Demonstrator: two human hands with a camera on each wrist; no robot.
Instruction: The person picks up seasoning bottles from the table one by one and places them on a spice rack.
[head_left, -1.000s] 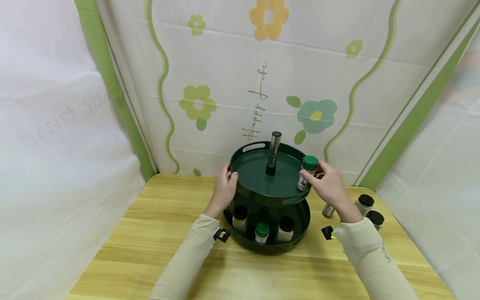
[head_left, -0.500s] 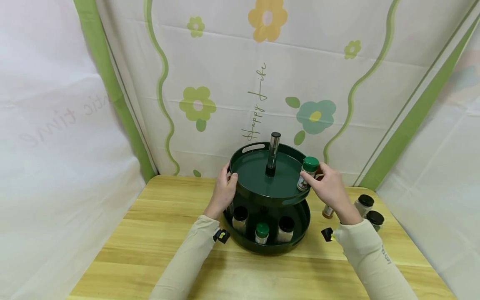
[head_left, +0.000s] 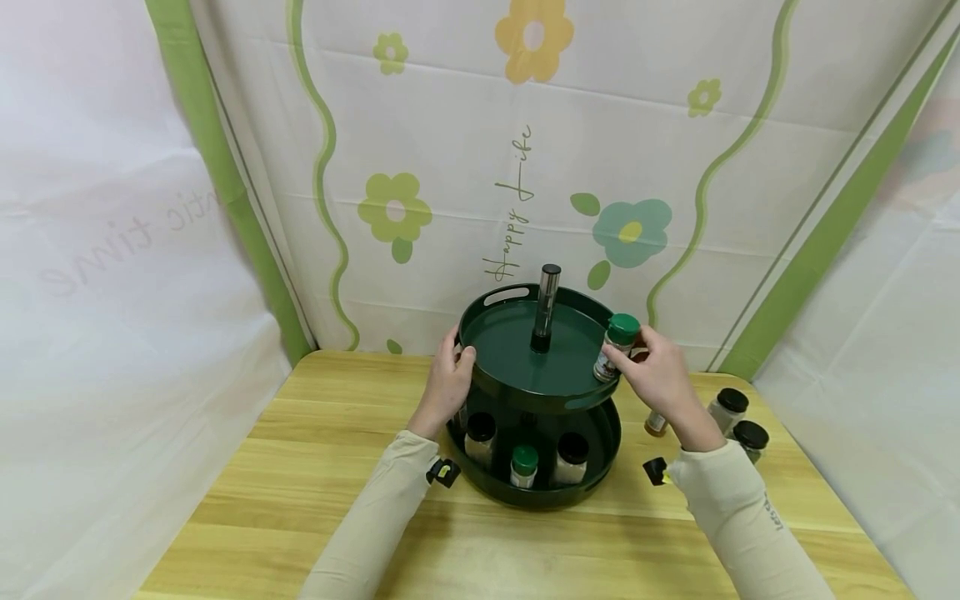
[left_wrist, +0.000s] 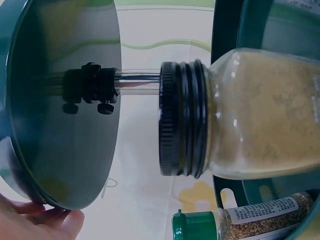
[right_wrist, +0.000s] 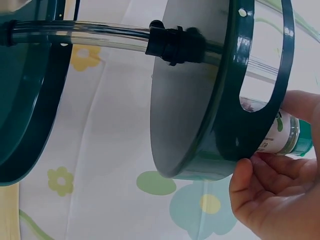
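A dark green two-tier round stand has an upper tray (head_left: 510,358) and a lower tray (head_left: 536,498), joined by a clear post (head_left: 547,300). At the upper tray's left side, my left hand (head_left: 447,385) holds the wall by its rim; its fingertips also show there in the left wrist view. My right hand (head_left: 663,379) pinches a spice jar (head_left: 611,358) with a green cap. That jar leans slightly right, its base inside the upper tray's right rim. In the right wrist view, the tray's handle wall (right_wrist: 230,130) partly covers the jar (right_wrist: 280,132).
In the lower tray stand black-lidded jars (head_left: 572,458) and a green-capped jar (head_left: 524,467). To the right, on the wooden table (head_left: 330,433), are a small bottle (head_left: 656,422) and two black-lidded jars (head_left: 727,408). A printed curtain (head_left: 450,125) hangs close behind the stand.
The green-capped jar in my right hand tips a little further to the right. My left hand keeps its place on the upper tray.
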